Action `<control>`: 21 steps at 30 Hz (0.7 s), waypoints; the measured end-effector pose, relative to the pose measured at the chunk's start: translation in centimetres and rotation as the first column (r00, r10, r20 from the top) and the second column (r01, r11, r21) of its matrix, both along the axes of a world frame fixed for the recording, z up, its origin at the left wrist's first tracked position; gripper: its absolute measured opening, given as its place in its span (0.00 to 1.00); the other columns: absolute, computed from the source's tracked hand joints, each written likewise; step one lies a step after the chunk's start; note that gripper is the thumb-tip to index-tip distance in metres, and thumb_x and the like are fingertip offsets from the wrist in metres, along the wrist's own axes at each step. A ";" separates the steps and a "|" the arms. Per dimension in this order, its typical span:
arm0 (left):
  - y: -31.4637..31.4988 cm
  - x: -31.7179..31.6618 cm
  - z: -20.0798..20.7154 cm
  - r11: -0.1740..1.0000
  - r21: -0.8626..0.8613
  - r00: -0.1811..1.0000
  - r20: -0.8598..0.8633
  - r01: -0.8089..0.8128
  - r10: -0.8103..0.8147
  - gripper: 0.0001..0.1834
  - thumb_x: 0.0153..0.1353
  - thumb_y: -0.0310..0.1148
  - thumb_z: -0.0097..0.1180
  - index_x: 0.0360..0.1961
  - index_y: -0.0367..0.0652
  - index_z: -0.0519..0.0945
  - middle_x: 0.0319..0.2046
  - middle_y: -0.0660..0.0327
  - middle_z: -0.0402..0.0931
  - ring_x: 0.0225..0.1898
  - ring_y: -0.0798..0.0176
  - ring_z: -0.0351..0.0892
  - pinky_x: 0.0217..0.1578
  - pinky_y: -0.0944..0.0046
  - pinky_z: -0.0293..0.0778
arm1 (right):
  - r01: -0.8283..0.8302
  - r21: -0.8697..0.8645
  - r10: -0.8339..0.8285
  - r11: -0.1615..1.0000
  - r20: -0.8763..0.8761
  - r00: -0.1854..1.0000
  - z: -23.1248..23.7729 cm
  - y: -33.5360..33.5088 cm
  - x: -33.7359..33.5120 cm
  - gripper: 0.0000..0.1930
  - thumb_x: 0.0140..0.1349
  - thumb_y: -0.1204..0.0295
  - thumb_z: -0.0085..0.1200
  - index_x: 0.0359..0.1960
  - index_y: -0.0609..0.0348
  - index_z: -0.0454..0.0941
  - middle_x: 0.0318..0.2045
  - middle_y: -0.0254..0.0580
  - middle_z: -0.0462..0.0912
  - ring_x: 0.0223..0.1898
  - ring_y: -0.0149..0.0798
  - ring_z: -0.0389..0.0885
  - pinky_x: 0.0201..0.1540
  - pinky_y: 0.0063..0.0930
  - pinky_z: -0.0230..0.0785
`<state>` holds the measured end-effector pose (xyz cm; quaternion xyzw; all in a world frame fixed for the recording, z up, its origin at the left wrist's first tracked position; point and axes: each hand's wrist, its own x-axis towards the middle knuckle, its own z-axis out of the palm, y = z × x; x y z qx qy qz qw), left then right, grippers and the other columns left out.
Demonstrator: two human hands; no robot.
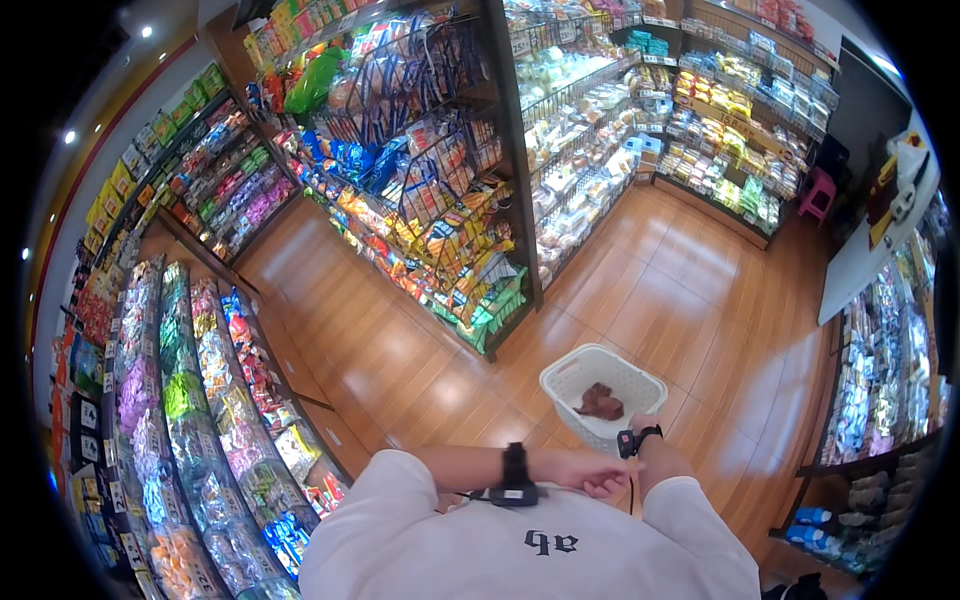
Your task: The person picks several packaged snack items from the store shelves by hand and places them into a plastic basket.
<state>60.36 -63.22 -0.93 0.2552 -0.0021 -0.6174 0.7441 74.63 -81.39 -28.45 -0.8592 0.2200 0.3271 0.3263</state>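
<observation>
A white plastic shopping basket (pixel 562 388) hangs in front of me to the right of centre. Inside it lies a reddish-brown item (pixel 600 402) whose kind I cannot make out. My right hand (pixel 643 421) is at the basket's near right rim and grips it, with the fingers partly hidden. A black band with a small device (pixel 640 440) is on that wrist. My left forearm lies across my white shirt, and my left hand (pixel 592 472) is closed with curled fingers beside the right forearm. A thin dark cable (pixel 631 492) runs by its fingertips. My left wrist also wears a black device (pixel 514 480).
Tilted bins of wrapped sweets (pixel 185 420) line the left. A rack of bagged snacks (pixel 430 190) juts out ahead, its corner near the basket. Packaged goods fill the shelves (pixel 740 110) at the back right and right. A pink stool (pixel 817 195) stands by a white panel (pixel 868 240). The floor (pixel 640 270) is brown.
</observation>
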 end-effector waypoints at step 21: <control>18.4 -14.8 30.4 0.656 -0.671 -0.726 0.634 -0.344 0.267 0.21 0.72 0.53 0.43 0.56 0.60 0.80 0.58 0.73 0.74 0.56 0.55 0.71 0.53 0.50 0.60 | -0.533 -0.206 0.473 0.821 -0.279 0.836 -3.3 -7.4 -17.3 0.11 0.57 0.75 0.51 0.38 0.66 0.82 0.35 0.54 0.84 0.33 0.48 0.84 0.35 0.41 0.78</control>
